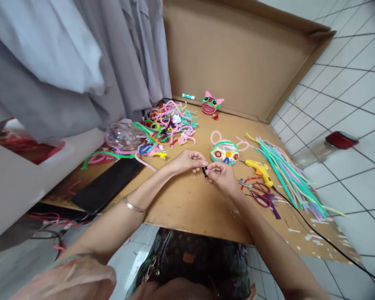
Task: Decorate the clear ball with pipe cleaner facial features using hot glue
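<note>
A short black piece (204,171) is pinched between my two hands over the middle of the table. My left hand (192,161) holds its upper end with closed fingertips, and my right hand (221,175) grips it from the right side. Just beyond my right hand lies a round, face-like craft (224,152) with a green rim, red eye rings, an orange centre and pink loops above. To its right are a yellow glue gun (260,170) and scissors with red handles (261,195).
Colourful pipe cleaners (287,179) lie at the right beside the glue gun's black cable (318,234). A tangled pile (171,123), a clear ball (122,135) and a black slab (108,185) are at the left. A finished-looking face (210,103) and a glue stick (188,96) stand behind.
</note>
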Demonstrator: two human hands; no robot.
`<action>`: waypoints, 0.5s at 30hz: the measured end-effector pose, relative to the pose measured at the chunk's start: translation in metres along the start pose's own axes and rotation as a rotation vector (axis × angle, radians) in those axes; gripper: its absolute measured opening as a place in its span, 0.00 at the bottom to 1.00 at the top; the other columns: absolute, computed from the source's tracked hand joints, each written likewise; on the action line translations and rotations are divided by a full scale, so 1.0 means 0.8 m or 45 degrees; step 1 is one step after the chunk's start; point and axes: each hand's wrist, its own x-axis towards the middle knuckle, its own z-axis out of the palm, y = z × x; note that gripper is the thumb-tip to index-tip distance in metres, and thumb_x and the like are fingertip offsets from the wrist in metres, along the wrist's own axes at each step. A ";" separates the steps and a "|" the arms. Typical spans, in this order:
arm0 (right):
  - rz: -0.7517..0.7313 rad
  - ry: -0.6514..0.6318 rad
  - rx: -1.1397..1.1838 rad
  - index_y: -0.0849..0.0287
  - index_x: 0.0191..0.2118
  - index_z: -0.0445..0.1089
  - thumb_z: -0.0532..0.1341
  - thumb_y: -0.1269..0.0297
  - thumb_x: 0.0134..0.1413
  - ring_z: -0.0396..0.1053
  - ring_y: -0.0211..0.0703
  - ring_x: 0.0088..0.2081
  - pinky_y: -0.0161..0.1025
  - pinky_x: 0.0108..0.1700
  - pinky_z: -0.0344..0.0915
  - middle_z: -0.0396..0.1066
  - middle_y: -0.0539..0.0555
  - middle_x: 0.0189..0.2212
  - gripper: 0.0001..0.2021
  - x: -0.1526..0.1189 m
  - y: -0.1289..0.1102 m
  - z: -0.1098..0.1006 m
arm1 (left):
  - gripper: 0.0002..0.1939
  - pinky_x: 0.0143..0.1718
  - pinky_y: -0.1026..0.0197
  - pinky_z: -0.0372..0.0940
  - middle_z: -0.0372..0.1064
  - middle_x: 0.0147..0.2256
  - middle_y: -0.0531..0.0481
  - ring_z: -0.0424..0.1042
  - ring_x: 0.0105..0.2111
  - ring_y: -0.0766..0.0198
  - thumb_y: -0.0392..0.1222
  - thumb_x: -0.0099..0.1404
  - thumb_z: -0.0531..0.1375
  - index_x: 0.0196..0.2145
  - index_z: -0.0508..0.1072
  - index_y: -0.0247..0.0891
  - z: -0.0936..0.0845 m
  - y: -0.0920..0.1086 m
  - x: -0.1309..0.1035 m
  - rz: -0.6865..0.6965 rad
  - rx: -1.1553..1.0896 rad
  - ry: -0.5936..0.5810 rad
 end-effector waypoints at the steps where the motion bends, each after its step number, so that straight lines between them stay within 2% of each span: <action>1: 0.000 0.007 -0.005 0.57 0.26 0.65 0.64 0.56 0.35 0.59 0.31 0.17 0.30 0.20 0.55 0.63 0.44 0.16 0.12 -0.001 0.003 0.001 | 0.17 0.21 0.69 0.59 0.69 0.19 0.54 0.64 0.18 0.72 0.45 0.45 0.71 0.29 0.72 0.33 -0.003 0.001 0.000 -0.028 -0.011 -0.035; 4: 0.007 0.040 -0.055 0.57 0.25 0.65 0.60 0.59 0.35 0.56 0.31 0.17 0.30 0.20 0.53 0.62 0.43 0.15 0.09 -0.008 0.014 0.003 | 0.16 0.22 0.69 0.60 0.71 0.22 0.53 0.65 0.19 0.73 0.39 0.46 0.70 0.33 0.74 0.32 -0.006 0.002 -0.004 -0.078 -0.007 -0.163; 9: -0.091 0.162 -0.262 0.57 0.26 0.66 0.57 0.65 0.36 0.57 0.32 0.19 0.31 0.22 0.53 0.61 0.44 0.16 0.06 -0.013 0.028 0.002 | 0.12 0.21 0.70 0.55 0.70 0.21 0.54 0.61 0.18 0.75 0.35 0.46 0.67 0.32 0.77 0.32 -0.004 0.005 -0.010 -0.104 0.098 -0.315; 15: -0.464 0.191 -0.641 0.57 0.27 0.69 0.56 0.68 0.45 0.60 0.36 0.23 0.34 0.28 0.58 0.64 0.48 0.20 0.05 -0.019 0.026 -0.002 | 0.14 0.21 0.70 0.57 0.70 0.21 0.53 0.61 0.19 0.74 0.43 0.49 0.68 0.33 0.78 0.32 0.001 0.002 -0.010 -0.094 0.201 -0.246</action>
